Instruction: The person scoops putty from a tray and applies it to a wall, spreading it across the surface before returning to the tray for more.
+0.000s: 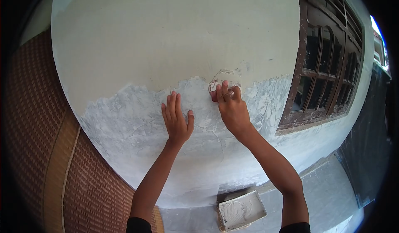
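My left hand (176,121) lies with its fingers stretched out against the wall (178,38), on the rough grey-white patch (137,112). To its right, my right hand (232,108) grips a putty scraper (214,92) with a reddish part showing under the fingers. White paste coats the scraper, whose blade is against the wall where the grey-white patch meets the smoother cream coat above. My fingers partly cover the tool, so its full shape is hidden.
A tray of white paste (243,210) stands on the grey floor (191,218) below. At the right is a brown wooden window (320,67) with a dark panel (365,137) beyond it. A woven brown screen (37,121) borders the wall at the left.
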A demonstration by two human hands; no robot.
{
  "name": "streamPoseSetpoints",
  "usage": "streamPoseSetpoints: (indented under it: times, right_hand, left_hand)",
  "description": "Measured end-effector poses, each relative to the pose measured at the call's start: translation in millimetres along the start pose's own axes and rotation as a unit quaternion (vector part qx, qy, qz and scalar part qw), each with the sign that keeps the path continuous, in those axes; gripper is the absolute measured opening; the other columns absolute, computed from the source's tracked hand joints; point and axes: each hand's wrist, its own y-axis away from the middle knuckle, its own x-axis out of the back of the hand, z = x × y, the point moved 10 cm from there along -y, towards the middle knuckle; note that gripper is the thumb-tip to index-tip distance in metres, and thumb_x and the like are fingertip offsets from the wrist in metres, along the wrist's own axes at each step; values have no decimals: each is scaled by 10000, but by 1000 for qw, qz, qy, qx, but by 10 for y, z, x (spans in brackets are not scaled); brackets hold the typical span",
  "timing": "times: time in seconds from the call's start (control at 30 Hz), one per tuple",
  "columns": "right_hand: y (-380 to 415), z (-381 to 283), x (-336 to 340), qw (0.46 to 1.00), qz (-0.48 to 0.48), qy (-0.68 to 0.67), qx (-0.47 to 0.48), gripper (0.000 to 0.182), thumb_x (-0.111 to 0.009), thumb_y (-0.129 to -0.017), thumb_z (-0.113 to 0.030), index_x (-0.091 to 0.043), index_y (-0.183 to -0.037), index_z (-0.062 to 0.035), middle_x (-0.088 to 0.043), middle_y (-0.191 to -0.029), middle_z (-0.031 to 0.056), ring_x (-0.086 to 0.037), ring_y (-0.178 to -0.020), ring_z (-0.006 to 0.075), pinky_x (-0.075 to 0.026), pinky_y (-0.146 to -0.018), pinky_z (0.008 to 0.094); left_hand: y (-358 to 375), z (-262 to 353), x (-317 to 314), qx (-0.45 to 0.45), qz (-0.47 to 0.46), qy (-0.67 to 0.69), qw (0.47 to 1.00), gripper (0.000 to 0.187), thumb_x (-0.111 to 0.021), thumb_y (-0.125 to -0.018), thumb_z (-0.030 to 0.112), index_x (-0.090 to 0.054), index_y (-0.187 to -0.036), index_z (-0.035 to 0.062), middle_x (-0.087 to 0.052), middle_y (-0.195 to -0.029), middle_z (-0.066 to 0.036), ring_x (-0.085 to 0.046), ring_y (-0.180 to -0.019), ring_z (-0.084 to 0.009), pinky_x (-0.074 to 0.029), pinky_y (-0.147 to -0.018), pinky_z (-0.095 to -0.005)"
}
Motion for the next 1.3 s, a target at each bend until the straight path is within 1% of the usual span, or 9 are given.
streamPoseSetpoints:
  times: [0.37, 0.47, 0.63, 0.77, 0.93, 1.0, 1.07, 1.17, 1.3]
  right_hand:
    - [373, -185, -184, 999, -27, -14, 22, 427, -625, -797, -37, -594, -1201, 98, -533, -1280, 305, -554, -1035, 383, -603, -744, 367]
    - [613, -278, -345, 998, -49, -42, 22, 496, -621, -774, -11, -549, -1256, 86, -458, -1354, 305, -523, -1098, 399, -604, -618, 335]
    - [1111, -297, -212, 992, -22, -109, 58, 414, -640, -800, -72, -629, -1213, -50, -574, -1321, 107, -611, -1075, 327, -600, -746, 344]
    - [1018, -226, 110, 989, 26, -139, 41, 397, -642, -802, -74, -635, -1198, -50, -625, -1254, 102, -640, -1017, 305, -588, -737, 349]
    - [576, 13, 239, 977, -14, -211, -33, 281, -632, -814, -25, -676, -1089, -64, -714, -967, 93, -677, -847, 217, -544, -640, 315]
    - [442, 209, 181, 967, 11, -250, -47, 260, -642, -817, -48, -683, -1073, -61, -690, -845, 117, -653, -762, 240, -519, -643, 328]
    - [354, 652, 224, 871, 112, -445, -177, 200, -648, -860, -85, -681, -1048, -28, -676, -790, 140, -645, -691, 232, -493, -612, 313]
    - [302, 1090, 145, 797, 109, -480, -351, 249, -668, -908, -209, -668, -1042, 0, -636, -694, 118, -576, -603, 155, -456, -574, 290]
    - [225, 1211, -14, 771, 172, -496, -359, 286, -664, -915, -255, -646, -1011, 14, -573, -752, 126, -530, -635, 163, -431, -586, 312]
  left_hand:
    - [-20, 43, -10, 1, 1, -2, 1000, 645, -478, -942, 246, -236, -1472, -31, -218, -1537, -210, -201, -1434, -389, -111, -1138, -588]
    - [-22, 82, 34, 0, -2, 5, 1000, 650, -488, -934, 216, -227, -1473, -36, -211, -1537, -214, -193, -1434, -399, -107, -1140, -591]
    - [-65, 161, 115, 13, -27, 10, 999, 661, -503, -920, 197, -233, -1476, -37, -246, -1530, -193, -212, -1437, -362, -115, -1155, -572]
    - [-115, 202, 114, -1, -42, -4, 999, 656, -503, -920, 190, -236, -1478, -26, -250, -1529, -173, -228, -1430, -352, -125, -1155, -577]
    - [-214, 269, 128, -26, -13, -11, 1000, 610, -495, -927, 181, -286, -1464, -18, -317, -1503, -152, -309, -1389, -339, -170, -1148, -572]
    - [-212, 237, 107, -29, -11, -20, 999, 594, -490, -930, 178, -302, -1460, -12, -333, -1497, -144, -321, -1385, -333, -178, -1149, -566]
    - [-176, 188, 73, -30, -9, -30, 999, 578, -486, -933, 175, -318, -1456, -6, -349, -1491, -136, -332, -1380, -327, -186, -1150, -559]
    - [-148, 162, -3, -48, -4, -45, 998, 583, -476, -937, 181, -311, -1459, -20, -328, -1500, -154, -290, -1396, -336, -152, -1161, -538]
    - [-102, 162, -29, -69, 14, -102, 992, 572, -464, -945, 221, -339, -1453, -11, -357, -1494, -145, -298, -1402, -312, -160, -1166, -531]
